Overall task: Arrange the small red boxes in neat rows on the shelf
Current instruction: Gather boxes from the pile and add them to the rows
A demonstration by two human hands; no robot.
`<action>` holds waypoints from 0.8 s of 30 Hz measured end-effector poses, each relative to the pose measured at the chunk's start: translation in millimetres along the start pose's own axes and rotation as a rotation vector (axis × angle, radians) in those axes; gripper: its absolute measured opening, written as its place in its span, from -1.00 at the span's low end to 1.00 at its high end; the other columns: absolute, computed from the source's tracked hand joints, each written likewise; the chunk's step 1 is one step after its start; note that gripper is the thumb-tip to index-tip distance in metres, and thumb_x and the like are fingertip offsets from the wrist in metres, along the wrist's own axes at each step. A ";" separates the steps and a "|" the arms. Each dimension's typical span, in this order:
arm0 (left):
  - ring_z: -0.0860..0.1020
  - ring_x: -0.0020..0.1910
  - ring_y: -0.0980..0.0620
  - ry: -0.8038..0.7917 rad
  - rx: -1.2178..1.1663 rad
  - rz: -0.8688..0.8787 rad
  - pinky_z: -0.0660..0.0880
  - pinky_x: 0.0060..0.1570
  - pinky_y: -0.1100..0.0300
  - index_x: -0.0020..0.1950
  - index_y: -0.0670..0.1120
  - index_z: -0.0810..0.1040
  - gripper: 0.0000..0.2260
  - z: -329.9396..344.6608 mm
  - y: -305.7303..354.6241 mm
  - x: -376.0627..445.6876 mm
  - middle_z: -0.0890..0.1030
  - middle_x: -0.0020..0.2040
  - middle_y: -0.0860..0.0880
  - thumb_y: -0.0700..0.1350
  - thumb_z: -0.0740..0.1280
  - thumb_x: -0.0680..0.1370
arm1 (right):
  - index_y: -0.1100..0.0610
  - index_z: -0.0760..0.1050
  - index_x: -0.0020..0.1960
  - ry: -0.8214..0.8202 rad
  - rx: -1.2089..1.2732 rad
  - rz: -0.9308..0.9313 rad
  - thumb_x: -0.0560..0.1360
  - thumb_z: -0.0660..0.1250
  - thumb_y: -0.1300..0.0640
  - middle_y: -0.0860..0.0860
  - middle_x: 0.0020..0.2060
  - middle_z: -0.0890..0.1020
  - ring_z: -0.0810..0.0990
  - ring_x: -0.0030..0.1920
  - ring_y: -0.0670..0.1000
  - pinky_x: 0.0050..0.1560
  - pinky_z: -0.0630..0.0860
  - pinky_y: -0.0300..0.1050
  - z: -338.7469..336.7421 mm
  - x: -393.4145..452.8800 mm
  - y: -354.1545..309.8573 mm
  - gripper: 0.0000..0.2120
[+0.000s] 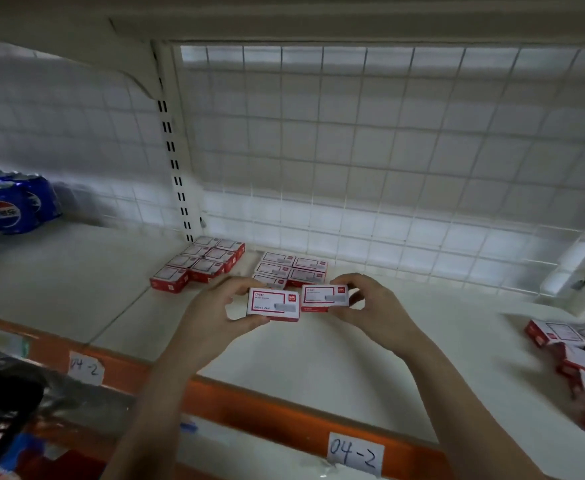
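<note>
Your left hand (pixel 214 306) pinches one staple box (pixel 273 304), your right hand (pixel 370 306) another (pixel 325 298); fingers curled on short ends. Probably light, stiff cardboard: keep gripping the ends.

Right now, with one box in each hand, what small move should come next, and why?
Probably set the right hand's box down just in front of the middle group: its right column looks one box shorter than its left.
</note>
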State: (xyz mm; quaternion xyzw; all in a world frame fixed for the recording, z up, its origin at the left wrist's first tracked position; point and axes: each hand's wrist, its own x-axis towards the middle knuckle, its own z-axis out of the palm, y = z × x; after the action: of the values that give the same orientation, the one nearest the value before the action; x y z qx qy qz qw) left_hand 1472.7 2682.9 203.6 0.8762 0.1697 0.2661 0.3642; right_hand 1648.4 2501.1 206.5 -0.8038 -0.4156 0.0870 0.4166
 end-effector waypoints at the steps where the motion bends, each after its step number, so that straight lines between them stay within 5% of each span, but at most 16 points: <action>1: 0.47 0.05 0.33 -0.003 -0.004 -0.005 0.34 -0.02 0.40 0.06 0.21 0.54 -0.64 -3.5 -6.8 5.2 0.53 0.03 0.25 -0.07 0.53 0.35 | 0.01 0.48 0.15 -0.005 -0.027 0.015 0.42 0.43 0.12 -0.08 0.07 0.56 0.52 -0.13 -0.13 -0.17 0.41 -0.48 5.7 8.1 -0.3 -0.68; 6: 0.48 0.05 0.31 -0.029 -0.006 0.007 0.36 -0.01 0.36 0.08 0.22 0.55 -0.63 -13.9 -40.3 26.6 0.56 0.03 0.24 -0.06 0.53 0.35 | 0.05 0.46 0.20 -0.023 -0.161 0.122 0.41 0.43 0.11 -0.04 0.10 0.56 0.49 -0.07 -0.08 -0.17 0.38 -0.36 27.2 39.4 -0.8 -0.62; 10: 0.49 0.04 0.28 -0.058 -0.007 0.033 0.38 -0.02 0.32 0.07 0.17 0.57 -0.66 -17.3 -60.4 41.7 0.57 0.01 0.21 -0.05 0.53 0.35 | 0.06 0.50 0.18 0.036 -0.157 0.166 0.39 0.45 0.13 0.00 0.09 0.57 0.46 -0.10 -0.09 -0.22 0.34 -0.45 40.9 53.4 1.5 -0.62; 16: 0.50 0.02 0.29 -0.103 -0.004 0.067 0.39 -0.02 0.30 0.07 0.17 0.57 -0.65 -14.6 -71.4 48.7 0.56 0.02 0.19 0.00 0.53 0.33 | 0.04 0.52 0.23 0.099 -0.262 0.222 0.33 0.49 0.06 0.01 0.13 0.47 0.44 0.17 0.07 0.26 0.40 -0.05 57.7 53.1 12.0 -0.53; 24: 0.46 0.06 0.29 -0.135 0.037 0.088 0.40 0.04 0.26 0.09 0.16 0.54 -0.64 -17.1 -70.2 44.0 0.48 0.01 0.26 -0.02 0.52 0.35 | 0.01 0.48 0.28 0.129 -0.296 0.225 0.42 0.43 0.04 -0.05 0.06 0.38 0.29 0.16 0.00 0.24 0.25 -0.26 68.9 55.3 12.8 -0.56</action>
State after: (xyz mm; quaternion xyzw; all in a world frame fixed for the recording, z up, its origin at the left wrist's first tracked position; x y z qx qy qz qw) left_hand 1490.6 2761.4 177.6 0.9055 0.1109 0.2189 0.3463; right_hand 1657.9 2579.3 164.6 -0.9017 -0.3037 0.0191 0.3072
